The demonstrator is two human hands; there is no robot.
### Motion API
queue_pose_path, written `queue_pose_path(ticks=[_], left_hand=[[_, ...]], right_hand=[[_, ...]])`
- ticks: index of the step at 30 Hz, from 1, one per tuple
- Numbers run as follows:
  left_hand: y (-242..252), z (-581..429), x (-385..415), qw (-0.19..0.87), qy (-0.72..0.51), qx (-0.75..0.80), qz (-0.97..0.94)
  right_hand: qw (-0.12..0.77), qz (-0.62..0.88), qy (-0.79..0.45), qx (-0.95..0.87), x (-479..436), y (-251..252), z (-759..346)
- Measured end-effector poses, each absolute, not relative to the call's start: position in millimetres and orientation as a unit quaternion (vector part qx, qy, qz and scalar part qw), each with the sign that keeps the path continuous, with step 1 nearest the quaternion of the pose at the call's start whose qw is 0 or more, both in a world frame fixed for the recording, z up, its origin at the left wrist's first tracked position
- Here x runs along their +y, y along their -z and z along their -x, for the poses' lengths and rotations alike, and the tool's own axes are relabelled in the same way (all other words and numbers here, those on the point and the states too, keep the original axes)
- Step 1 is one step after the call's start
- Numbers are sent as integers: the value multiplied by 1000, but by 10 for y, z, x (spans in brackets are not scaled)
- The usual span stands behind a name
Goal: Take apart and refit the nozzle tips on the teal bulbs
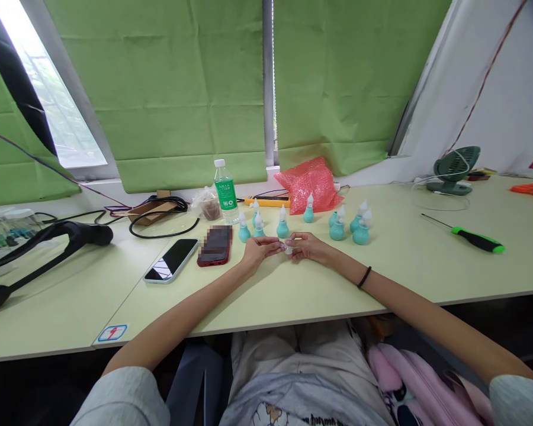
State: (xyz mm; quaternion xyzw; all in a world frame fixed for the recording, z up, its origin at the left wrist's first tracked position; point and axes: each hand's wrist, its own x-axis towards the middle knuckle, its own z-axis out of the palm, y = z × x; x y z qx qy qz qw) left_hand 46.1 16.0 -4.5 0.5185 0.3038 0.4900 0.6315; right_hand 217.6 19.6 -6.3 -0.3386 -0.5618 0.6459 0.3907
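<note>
My left hand (261, 251) and my right hand (310, 246) meet over the table, fingertips pinched together around a small translucent plastic piece (288, 249). Its exact shape is partly covered by my fingers. Just behind my hands stands a teal squeeze bulb (282, 229) with a clear pointed tip, like a nasal aspirator. More of these bulbs stand upright to the left, such as a teal bulb (244, 233), and to the right, such as a teal bulb (361, 234). Another teal bulb (309, 213) is farther back, near the pink bubble wrap.
Left of my hands lie a red-edged phone (215, 245) and a pale-cased phone (171, 261), with a water bottle (226, 194) behind. Pink bubble wrap (311, 186) rests at the back. A screwdriver (466, 235) and a small fan (456, 170) are right; a black frame (48, 248) is left.
</note>
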Motion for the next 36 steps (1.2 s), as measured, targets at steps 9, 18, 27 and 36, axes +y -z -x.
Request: queue_pose_path(ticks=[9,18,27,36], left_hand=[[13,-462,130,628,-491,304,-522],[48,-442,145,603,-491,297,-554],[34,-465,144,566,-495,345,-562],[-8,-478,125,519,-486,358,-605]], right_hand=[[381,359,-644,-557,213,67,-2187],[396,336,-688,-506,180,63,-2157],[388,320,-705,-500,195,86,-2165],[377,319,-699,-517,160,72,-2140]])
